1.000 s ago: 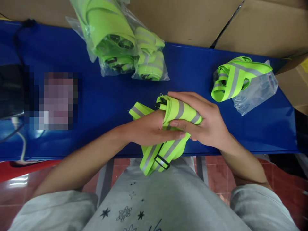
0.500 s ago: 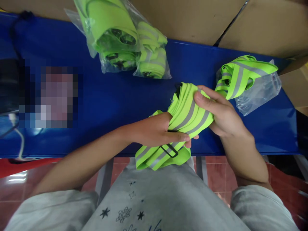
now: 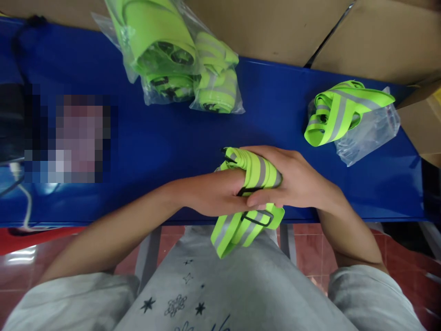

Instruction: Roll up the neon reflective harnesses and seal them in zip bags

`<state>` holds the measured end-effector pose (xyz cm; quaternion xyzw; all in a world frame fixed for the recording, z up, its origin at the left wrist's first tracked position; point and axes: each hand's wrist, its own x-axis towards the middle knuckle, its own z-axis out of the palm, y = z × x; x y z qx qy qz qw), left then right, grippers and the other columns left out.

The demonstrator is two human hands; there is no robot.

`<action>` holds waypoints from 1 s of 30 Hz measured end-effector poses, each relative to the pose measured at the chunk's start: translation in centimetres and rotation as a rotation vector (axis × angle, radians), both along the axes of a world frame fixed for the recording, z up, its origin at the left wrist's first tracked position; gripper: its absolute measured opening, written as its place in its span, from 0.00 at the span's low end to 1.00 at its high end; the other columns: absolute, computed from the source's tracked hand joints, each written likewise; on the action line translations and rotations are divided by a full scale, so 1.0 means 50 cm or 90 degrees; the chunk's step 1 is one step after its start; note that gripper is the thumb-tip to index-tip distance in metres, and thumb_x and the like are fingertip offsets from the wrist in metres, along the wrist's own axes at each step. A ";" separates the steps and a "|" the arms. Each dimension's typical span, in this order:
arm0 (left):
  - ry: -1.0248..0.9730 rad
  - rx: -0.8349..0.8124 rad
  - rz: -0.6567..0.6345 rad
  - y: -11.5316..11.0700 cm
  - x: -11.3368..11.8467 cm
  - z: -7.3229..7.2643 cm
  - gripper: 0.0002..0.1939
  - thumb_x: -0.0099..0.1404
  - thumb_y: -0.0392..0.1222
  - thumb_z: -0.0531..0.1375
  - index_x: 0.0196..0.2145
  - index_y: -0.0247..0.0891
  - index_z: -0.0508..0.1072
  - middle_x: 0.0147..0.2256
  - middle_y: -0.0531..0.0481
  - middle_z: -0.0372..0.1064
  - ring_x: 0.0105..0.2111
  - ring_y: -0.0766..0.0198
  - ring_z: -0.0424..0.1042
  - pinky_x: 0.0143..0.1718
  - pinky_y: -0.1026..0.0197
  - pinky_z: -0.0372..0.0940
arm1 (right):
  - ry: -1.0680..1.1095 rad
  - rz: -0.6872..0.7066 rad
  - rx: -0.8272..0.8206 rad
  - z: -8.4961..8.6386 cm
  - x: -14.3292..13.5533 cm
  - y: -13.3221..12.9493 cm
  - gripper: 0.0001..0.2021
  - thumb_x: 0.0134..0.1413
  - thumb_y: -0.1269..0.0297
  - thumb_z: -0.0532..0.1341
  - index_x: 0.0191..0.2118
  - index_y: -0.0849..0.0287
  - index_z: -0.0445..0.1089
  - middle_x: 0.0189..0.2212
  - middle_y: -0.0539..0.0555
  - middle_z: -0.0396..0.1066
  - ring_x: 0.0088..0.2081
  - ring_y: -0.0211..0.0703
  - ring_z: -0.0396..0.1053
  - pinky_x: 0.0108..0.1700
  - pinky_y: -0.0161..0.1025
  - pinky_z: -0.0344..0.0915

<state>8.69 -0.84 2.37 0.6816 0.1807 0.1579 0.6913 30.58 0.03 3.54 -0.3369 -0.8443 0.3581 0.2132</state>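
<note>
A lime-green reflective strap (image 3: pixel 255 166) with grey stripes is bunched in layers between my hands, just over the table's front edge. My left hand (image 3: pixel 220 191) is closed on its lower part, the fingers mostly hidden beneath the folds. From the right, my right hand (image 3: pixel 292 179) wraps over the top of the bundle, its thumb touching the left thumb. Below both hands hang loose strap loops with a black buckle (image 3: pixel 262 218). Another dark buckle piece shows at the bundle's upper left end.
Clear plastic bags (image 3: pixel 168 59) of rolled green straps lie at the back left of the blue table (image 3: pixel 144 133). A loose reflective strap (image 3: pixel 339 110) rests on an unfilled-looking plastic bag (image 3: pixel 370 133) at right. Cardboard boxes (image 3: pixel 282 32) stand behind. A white cable (image 3: pixel 29 204) is at left.
My right hand has moved left and down, folding the upper strap layers over toward my left hand. The bundle is now more compact, and the hanging loops have shifted right.
</note>
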 end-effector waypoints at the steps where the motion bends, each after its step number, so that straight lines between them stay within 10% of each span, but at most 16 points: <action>1: -0.006 0.004 0.003 0.000 0.001 -0.002 0.11 0.73 0.43 0.62 0.45 0.34 0.80 0.42 0.44 0.81 0.42 0.62 0.79 0.42 0.64 0.73 | -0.008 0.001 -0.007 -0.001 -0.002 -0.001 0.40 0.50 0.35 0.72 0.62 0.55 0.73 0.56 0.57 0.78 0.54 0.55 0.78 0.56 0.47 0.75; 11: -0.068 -0.407 0.066 -0.001 0.015 -0.022 0.09 0.70 0.43 0.67 0.44 0.35 0.82 0.47 0.41 0.82 0.48 0.57 0.82 0.53 0.55 0.76 | 0.026 -0.158 0.049 0.009 -0.016 -0.007 0.27 0.56 0.41 0.71 0.56 0.51 0.77 0.52 0.55 0.79 0.53 0.55 0.77 0.59 0.52 0.73; 19: -0.077 -0.408 -0.125 0.006 0.013 0.006 0.08 0.68 0.39 0.68 0.45 0.36 0.81 0.46 0.42 0.82 0.46 0.58 0.83 0.48 0.59 0.79 | 0.115 -0.301 -0.004 0.039 -0.009 -0.037 0.18 0.60 0.45 0.70 0.49 0.49 0.81 0.39 0.51 0.81 0.40 0.50 0.79 0.42 0.47 0.78; 25: -0.081 -0.455 -0.031 -0.020 0.028 -0.008 0.07 0.67 0.40 0.69 0.41 0.35 0.78 0.40 0.44 0.83 0.39 0.59 0.83 0.42 0.59 0.80 | 0.205 -0.365 -0.056 0.036 -0.007 -0.024 0.12 0.56 0.49 0.73 0.35 0.52 0.82 0.26 0.46 0.76 0.25 0.37 0.70 0.24 0.36 0.66; 30: -0.047 -0.329 0.061 -0.016 0.021 -0.027 0.09 0.68 0.42 0.68 0.43 0.35 0.79 0.41 0.45 0.83 0.38 0.61 0.83 0.41 0.61 0.79 | 0.287 -0.329 -0.367 0.007 0.008 0.011 0.14 0.59 0.47 0.70 0.39 0.53 0.82 0.35 0.48 0.81 0.37 0.45 0.80 0.35 0.40 0.78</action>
